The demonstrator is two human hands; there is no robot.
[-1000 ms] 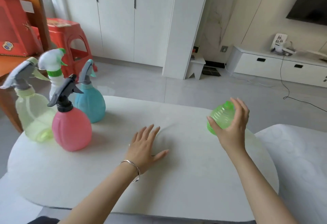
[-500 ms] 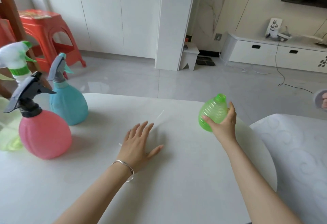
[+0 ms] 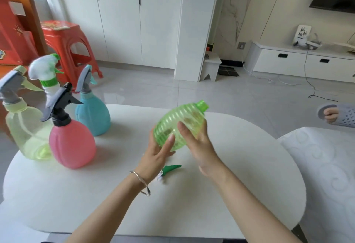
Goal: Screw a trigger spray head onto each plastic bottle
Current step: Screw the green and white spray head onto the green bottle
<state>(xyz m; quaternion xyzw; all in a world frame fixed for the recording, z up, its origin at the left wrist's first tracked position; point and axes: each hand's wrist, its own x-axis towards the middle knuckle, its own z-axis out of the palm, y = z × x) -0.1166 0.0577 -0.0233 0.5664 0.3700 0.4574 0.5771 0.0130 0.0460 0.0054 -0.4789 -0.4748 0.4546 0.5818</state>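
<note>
Five plastic bottles: four wear trigger heads, namely one pale yellow bottle (image 3: 25, 131), one white bottle (image 3: 49, 90), one pink bottle (image 3: 72, 144) and one blue bottle (image 3: 92, 116); one green ribbed bottle (image 3: 178, 119) is bare. One loose trigger spray head (image 3: 170, 168). Two hands. One red stool (image 3: 65, 39).

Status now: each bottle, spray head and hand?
green bottle: headless, tilted, held in both hands
left hand: grips its base
right hand: grips its side
loose spray head: lying on table
pink bottle: upright, head on
blue bottle: upright, head on
yellow bottle: upright, head on
white bottle: upright, head on
</note>
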